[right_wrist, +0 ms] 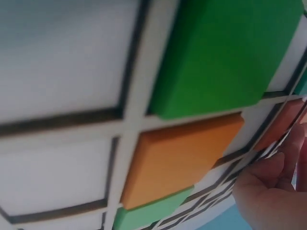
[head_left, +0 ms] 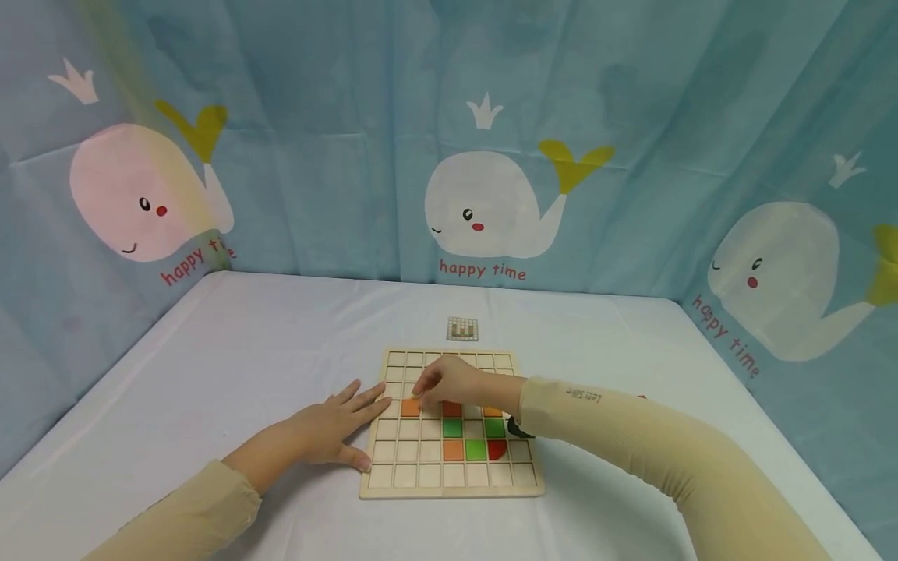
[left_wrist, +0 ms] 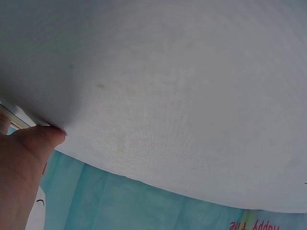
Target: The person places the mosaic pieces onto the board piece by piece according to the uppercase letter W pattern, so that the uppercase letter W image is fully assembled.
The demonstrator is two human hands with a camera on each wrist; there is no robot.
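A wooden grid board (head_left: 407, 475) lies on the white table. My left hand (head_left: 333, 428) is spread with straight fingers against its left edge; the left wrist view shows the thumb (left_wrist: 41, 139) by that edge. Over the board's middle, my right hand (head_left: 452, 380) has thumb and fingertips curled together at an orange tile (head_left: 410, 407) in a left-hand cell, seeming to pinch its edge. Other cells hold a green tile (head_left: 452, 428), an orange tile (head_left: 454, 449), a red rounded tile (head_left: 497, 449) and several more. The right hand and forearm cover part of the upper cells.
Beyond the board lies a small patterned card (head_left: 462, 329). A small red piece (head_left: 641, 397) peeks out behind the right sleeve (head_left: 631, 428). A dark object (head_left: 519, 427) shows under the right wrist. Blue whale-print curtains (head_left: 316, 195) surround the table's back and sides.
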